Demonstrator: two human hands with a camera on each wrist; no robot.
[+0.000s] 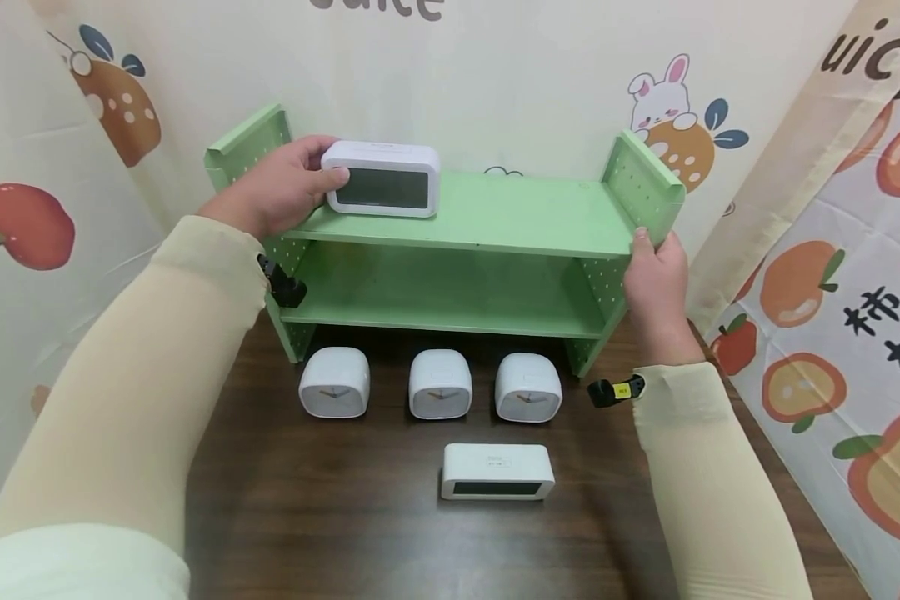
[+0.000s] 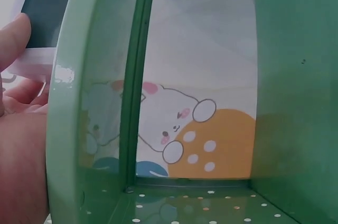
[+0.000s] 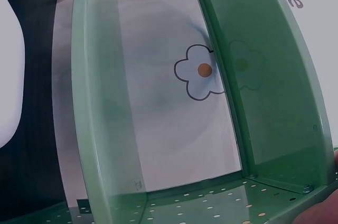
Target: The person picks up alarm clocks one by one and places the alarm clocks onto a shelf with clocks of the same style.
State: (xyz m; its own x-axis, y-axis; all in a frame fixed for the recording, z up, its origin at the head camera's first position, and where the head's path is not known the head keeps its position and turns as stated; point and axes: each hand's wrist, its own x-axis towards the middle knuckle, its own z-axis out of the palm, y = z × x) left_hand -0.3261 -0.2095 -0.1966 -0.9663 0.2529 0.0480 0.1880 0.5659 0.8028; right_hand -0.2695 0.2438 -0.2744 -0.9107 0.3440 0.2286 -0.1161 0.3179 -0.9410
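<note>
My left hand [image 1: 288, 183] grips the left end of a white digital clock [image 1: 385, 188], thumb on its dark front. That clock stands on the left part of the upper board of a green two-tier shelf [image 1: 450, 287]. At the shelf's right side, my right hand [image 1: 656, 279] holds the edge of the perforated end panel [image 1: 648, 187], thumb toward the front. The left wrist view shows the thumb [image 2: 13, 39] against the clock's dark screen [image 2: 50, 7]. Only a sliver of the right hand [image 3: 319, 211] appears in the right wrist view.
Three small white analog clocks [image 1: 334, 383] [image 1: 440, 385] [image 1: 528, 388] stand in a row before the shelf. Nearer lies a white rectangular digital clock [image 1: 498, 472] on the dark wooden table [image 1: 330, 517]. A fruit-patterned curtain [image 1: 525, 67] hangs behind and at both sides.
</note>
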